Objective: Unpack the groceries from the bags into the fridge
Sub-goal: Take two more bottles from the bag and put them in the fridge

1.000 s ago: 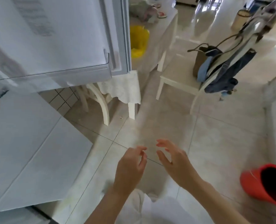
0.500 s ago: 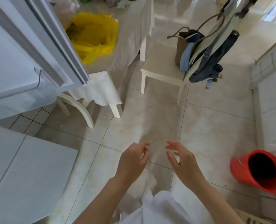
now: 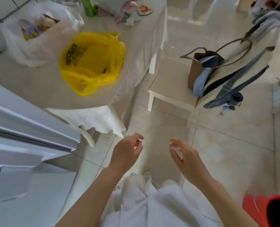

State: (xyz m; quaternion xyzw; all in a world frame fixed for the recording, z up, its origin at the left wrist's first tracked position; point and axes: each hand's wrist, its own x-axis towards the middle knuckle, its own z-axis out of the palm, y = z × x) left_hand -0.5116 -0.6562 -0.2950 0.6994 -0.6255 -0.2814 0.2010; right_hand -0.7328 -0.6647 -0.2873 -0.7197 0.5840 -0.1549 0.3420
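Two bags (image 3: 91, 63) (image 3: 36, 35) sit side by side on the table (image 3: 37, 89), chair (image 3: 172, 86) to its right

We hold both bare forearms out in front of us, reaching in from the near edge and converging toward the middle. Our left hand (image 3: 127, 153) hangs with fingers loosely curled, thumb and fingertips close together, holding nothing. Our right hand (image 3: 186, 157), just apart from it, has its fingers relaxed and slightly spread, palm facing left, also empty.
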